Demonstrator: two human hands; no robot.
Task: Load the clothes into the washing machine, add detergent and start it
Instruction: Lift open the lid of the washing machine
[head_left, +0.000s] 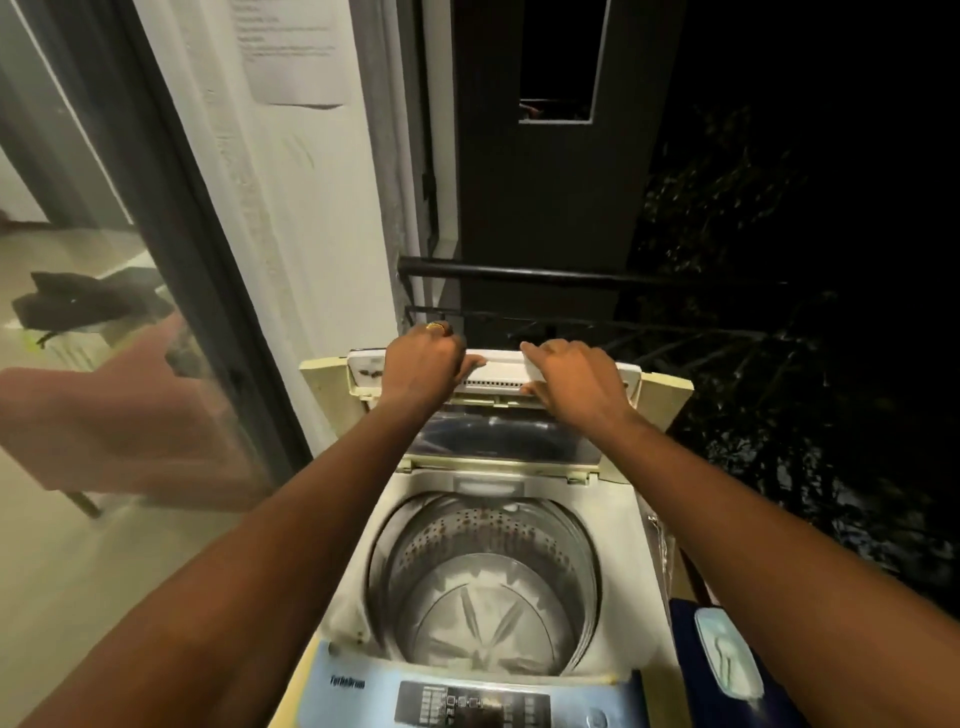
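The left hand (423, 366) curls closed over the top edge of the raised lid (498, 369) of the washing machine (618, 525), a ring (435, 327) on one finger. To its right, the right hand (574, 382) pinches the same edge, fingers on top and thumb beneath. Both forearms reach across the open machine. Below the lid, the single drum (485, 577) holds no clothes; only its perforated wall and ribbed bottom plate show. Nearest the camera sits the machine's blue control panel (467, 696). Left of the machine, behind a glass door (130, 291), one dark garment (88, 299) lies on the floor. Right of the machine stands a dark blue container (727, 660) with a pale lid, contents hidden.
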